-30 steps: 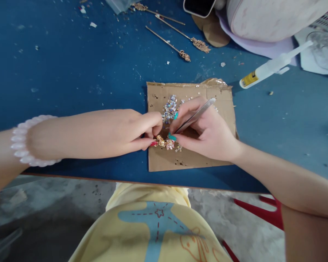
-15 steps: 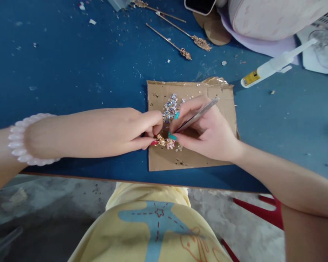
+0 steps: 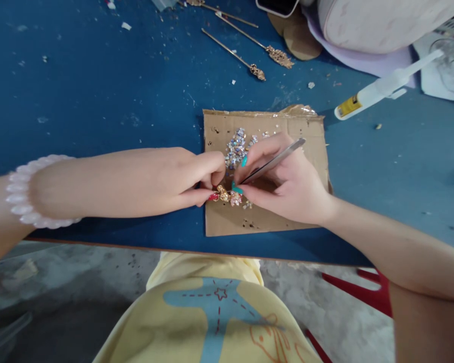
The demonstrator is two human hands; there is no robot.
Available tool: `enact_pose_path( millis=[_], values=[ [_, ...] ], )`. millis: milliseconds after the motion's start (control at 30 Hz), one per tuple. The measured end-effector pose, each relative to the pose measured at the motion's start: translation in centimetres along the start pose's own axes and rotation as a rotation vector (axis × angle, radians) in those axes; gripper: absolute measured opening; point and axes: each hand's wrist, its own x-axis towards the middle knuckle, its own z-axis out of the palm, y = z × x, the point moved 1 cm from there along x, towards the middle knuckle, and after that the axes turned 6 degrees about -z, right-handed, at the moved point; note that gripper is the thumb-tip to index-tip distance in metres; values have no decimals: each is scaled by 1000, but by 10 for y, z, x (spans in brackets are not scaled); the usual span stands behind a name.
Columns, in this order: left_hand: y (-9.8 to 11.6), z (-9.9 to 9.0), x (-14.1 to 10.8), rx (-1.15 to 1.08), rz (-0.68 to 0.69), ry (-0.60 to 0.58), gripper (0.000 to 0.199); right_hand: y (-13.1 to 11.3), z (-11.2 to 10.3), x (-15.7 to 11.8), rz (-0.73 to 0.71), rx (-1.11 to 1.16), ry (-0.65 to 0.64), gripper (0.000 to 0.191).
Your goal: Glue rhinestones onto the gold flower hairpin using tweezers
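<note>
My left hand [image 3: 166,179], with a pearly bracelet [image 3: 20,191] at the wrist, pinches the left end of a small gold ornament [image 3: 223,193] bearing a cluster of pinkish stones [image 3: 235,198]. In my right hand [image 3: 291,186] are slim metal tweezers [image 3: 276,160], slanting down to the left; their tips are hidden by the fingers just above the stones. Both hands are over a piece of brown cardboard [image 3: 227,222]. Loose glittering stones [image 3: 235,148] lie on it beyond my fingers, with a few more just right of the ornament.
Gold hairpin-like sticks [image 3: 257,72] lie on the blue table [image 3: 98,91] beyond the cardboard. At the right are a white bottle with a yellow label [image 3: 350,107] and a plastic bag [image 3: 446,70]. A phone [image 3: 278,6] and a pale round case [image 3: 382,25] are at the far edge.
The view has shifted very slightly. Both hands keep their holds on the ornament and the tweezers, in nearly the same places.
</note>
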Motion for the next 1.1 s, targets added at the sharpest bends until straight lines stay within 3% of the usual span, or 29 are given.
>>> enact_pose_path(
  millis=[633,1100],
  values=[
    [-3,2,1,-93,-32,22,15,-1,-2,1,-11,-80,-9,15],
    [-5,2,0,-13,2,21,13,0,-1,0,-64,-112,-28,15]
  ],
)
